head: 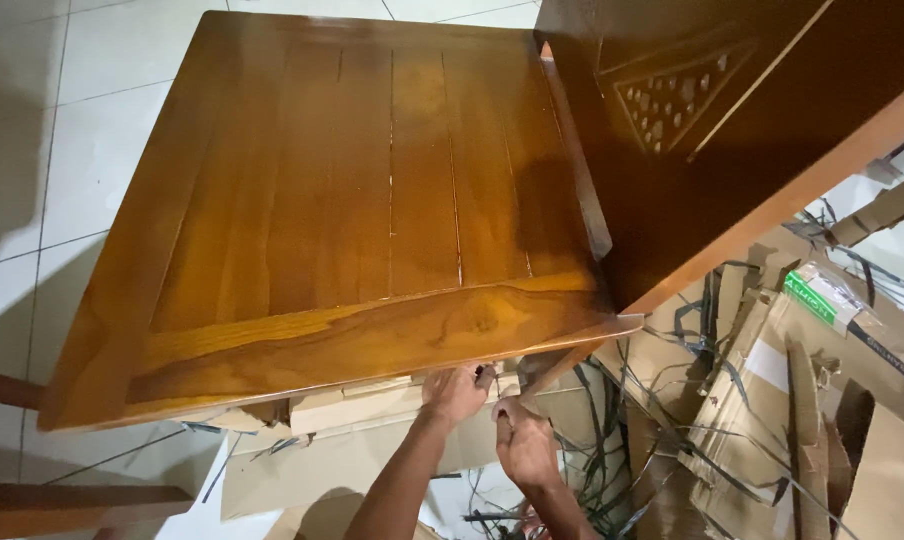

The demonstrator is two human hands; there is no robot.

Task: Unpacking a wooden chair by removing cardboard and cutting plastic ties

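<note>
**Wooden chair, two hands at seat edge**

Wood, varnished brown — chair (352, 200) seen from above, seat slats running front to back, carved backrest (692, 100) at upper right. Left hand (457, 392) tucked under near seat edge, fingers curled; what they grip is hidden by the seat. Right hand (522, 445) just beside it, closed in a fist, contents not visible. Cardboard pieces (362, 440) lie under the seat, below both hands. Right side: heap of torn cardboard boxes (832, 400) w/ black plastic straps (612, 430). White tile floor (82, 160) at left.
</note>
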